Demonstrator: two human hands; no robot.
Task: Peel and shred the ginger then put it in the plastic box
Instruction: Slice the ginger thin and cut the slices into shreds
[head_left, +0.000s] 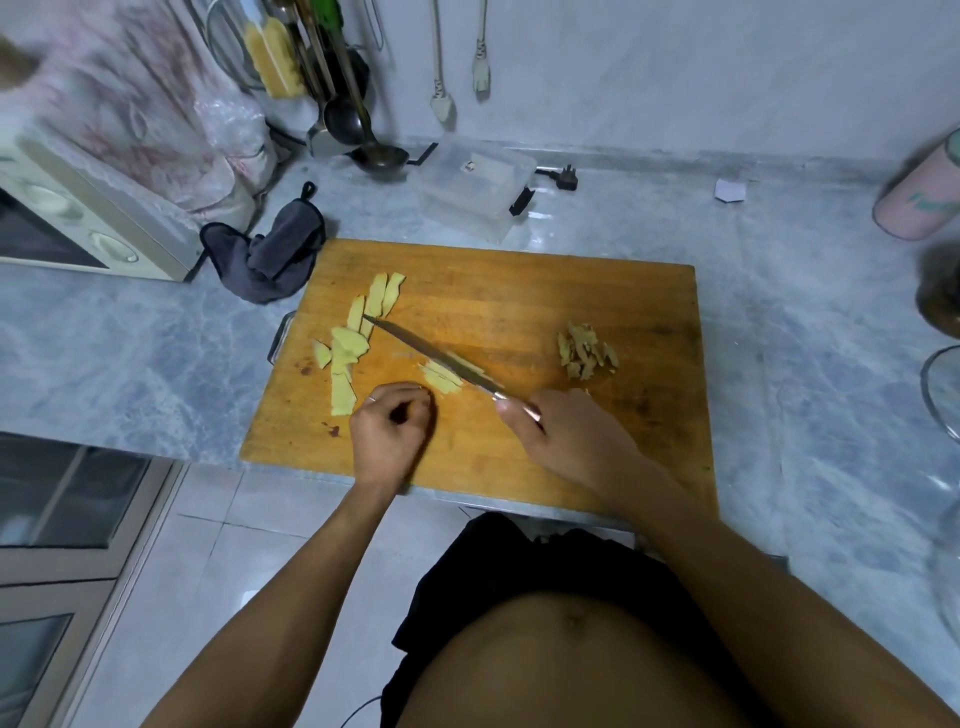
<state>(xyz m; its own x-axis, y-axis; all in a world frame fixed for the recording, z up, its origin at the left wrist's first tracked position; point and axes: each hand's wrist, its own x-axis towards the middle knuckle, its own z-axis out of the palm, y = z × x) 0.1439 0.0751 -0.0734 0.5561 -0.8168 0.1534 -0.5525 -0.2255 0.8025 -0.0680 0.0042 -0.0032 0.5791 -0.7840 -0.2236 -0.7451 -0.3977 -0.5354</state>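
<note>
both hands work over the cutting board (519, 291) on the bench — right hand (566, 431) grips the knife (431, 358), its blade across a ginger slice (441, 379); left hand (392, 426), fingers curled, fingertips just beside that slice, holding nothing visible. plastic box (475, 187) sits behind the board.

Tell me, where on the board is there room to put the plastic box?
Bare wood lies between the knife and the peel pile, and along the cutting board far edge. Crowded: the left part, with ginger slices.
</note>
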